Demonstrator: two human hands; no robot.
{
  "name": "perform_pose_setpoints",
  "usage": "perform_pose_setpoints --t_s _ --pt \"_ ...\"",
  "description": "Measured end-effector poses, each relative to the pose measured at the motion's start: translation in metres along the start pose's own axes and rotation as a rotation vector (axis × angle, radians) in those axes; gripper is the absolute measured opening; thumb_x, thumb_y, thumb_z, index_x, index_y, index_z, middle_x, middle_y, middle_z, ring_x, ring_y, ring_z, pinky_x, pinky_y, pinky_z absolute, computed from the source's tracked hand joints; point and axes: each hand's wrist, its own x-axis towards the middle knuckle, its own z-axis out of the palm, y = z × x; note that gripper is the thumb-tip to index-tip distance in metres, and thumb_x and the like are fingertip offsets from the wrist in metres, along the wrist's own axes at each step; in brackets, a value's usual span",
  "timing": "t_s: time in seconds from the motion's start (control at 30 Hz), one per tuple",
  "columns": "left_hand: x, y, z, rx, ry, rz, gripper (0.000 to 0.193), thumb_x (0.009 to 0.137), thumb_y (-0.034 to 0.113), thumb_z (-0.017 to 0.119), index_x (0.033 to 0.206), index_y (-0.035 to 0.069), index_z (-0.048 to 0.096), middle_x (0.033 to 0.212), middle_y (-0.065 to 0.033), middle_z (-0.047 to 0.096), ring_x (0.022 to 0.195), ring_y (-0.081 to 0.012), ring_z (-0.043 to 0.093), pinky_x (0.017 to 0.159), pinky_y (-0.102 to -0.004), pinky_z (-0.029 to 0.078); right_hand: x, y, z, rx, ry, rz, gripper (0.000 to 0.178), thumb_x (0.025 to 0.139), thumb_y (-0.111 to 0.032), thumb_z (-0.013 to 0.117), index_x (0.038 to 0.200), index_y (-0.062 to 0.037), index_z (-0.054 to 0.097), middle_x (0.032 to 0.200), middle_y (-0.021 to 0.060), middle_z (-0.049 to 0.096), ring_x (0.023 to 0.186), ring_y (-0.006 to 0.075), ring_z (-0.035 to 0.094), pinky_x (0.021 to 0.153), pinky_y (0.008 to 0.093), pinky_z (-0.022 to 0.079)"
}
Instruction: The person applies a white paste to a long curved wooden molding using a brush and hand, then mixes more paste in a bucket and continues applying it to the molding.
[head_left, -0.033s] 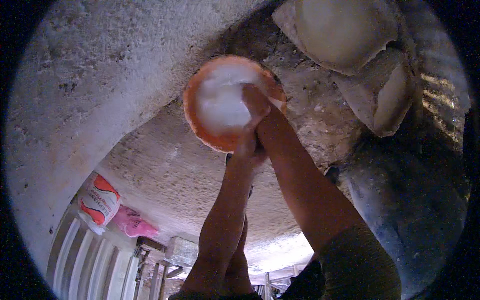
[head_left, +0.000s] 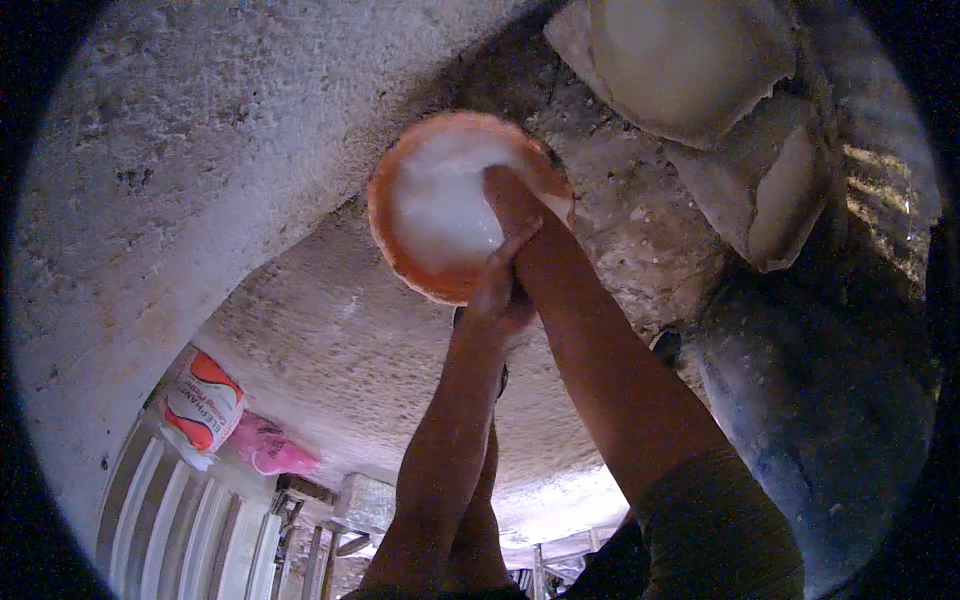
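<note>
An orange basin (head_left: 385, 215) with a rough, whitened rim holds a milky white liquid (head_left: 440, 205). Over its right side, my right hand (head_left: 512, 205) reaches in with its back toward me; the fingers are hidden below it. Close against my right wrist, my left hand (head_left: 500, 285) is at the near rim of the basin. Some of its fingers show along the wrist, but their grip is partly hidden and blurred. My forearms come close together at the hands.
A pale, rough slab or wall (head_left: 200, 150) fills the left. Broken-edged, whitish rounded pieces (head_left: 690, 70) lie at upper right, above a dark blue-grey surface (head_left: 820, 400). At lower left are a white-and-red sack (head_left: 205, 400), a pink bag (head_left: 275, 447) and ribbed sheeting (head_left: 170, 500).
The white liquid's surface looks smoother and less streaked. My hands stay in nearly the same place.
</note>
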Motion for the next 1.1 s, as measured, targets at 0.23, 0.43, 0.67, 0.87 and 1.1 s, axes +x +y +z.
perform_pose_setpoints --t_s 0.23,0.43,0.67,0.87,1.1 --pt "0.066 0.063 -0.033 0.736 0.161 0.416 0.050 0.094 0.037 0.057 0.133 0.005 0.053 0.127 -0.0163 0.059 0.119 -0.0285 0.056 0.101 -0.0413 0.046 -0.016 -0.066 -0.040 0.206 0.144 -0.078 0.036 0.087 -0.015 0.059 0.122 -0.0055 0.055 0.132 0.0165 0.047 0.128 0.0292 0.043 0.111 0.0409 0.032" --pt "0.075 0.048 -0.098 1.499 0.353 0.497 0.048 0.094 0.034 0.056 0.132 0.003 0.054 0.128 -0.0180 0.059 0.122 -0.0293 0.055 0.103 -0.0406 0.046 -0.137 -0.110 -0.061 0.438 0.234 -0.300 0.043 0.086 -0.013 0.059 0.128 -0.0048 0.051 0.138 0.0183 0.043 0.131 0.0305 0.041 0.112 0.0407 0.032" --pt "0.049 0.029 -0.035 1.468 0.236 0.647 0.046 0.095 0.030 0.056 0.131 0.002 0.056 0.130 -0.0201 0.059 0.124 -0.0303 0.054 0.104 -0.0398 0.045 -0.070 -0.083 -0.089 0.318 0.181 -0.096 0.051 0.085 -0.010 0.060 0.134 -0.0040 0.047 0.144 0.0205 0.039 0.135 0.0320 0.039 0.113 0.0405 0.031" --pt "-0.036 0.023 0.005 0.348 0.075 0.592 0.034 0.093 0.021 0.054 0.124 0.007 0.054 0.109 -0.0083 0.059 0.104 -0.0225 0.057 0.090 -0.0372 0.047 -0.136 -0.121 -0.167 0.559 0.366 -0.100 0.059 0.084 -0.008 0.061 0.140 -0.0033 0.044 0.149 0.0223 0.035 0.138 0.0332 0.037 0.114 0.0403 0.031" --pt "-0.205 0.004 0.131 -1.399 -0.332 -0.653 0.012 0.084 0.013 0.052 0.087 0.006 0.061 0.077 -0.0021 0.051 0.074 -0.0156 0.053 0.068 -0.0327 0.047 -0.358 -0.141 -0.398 0.813 0.710 0.042 0.032 0.083 -0.006 0.064 0.115 -0.0082 0.063 0.121 0.0160 0.062 0.115 0.0360 0.057 0.097 0.0450 0.048"
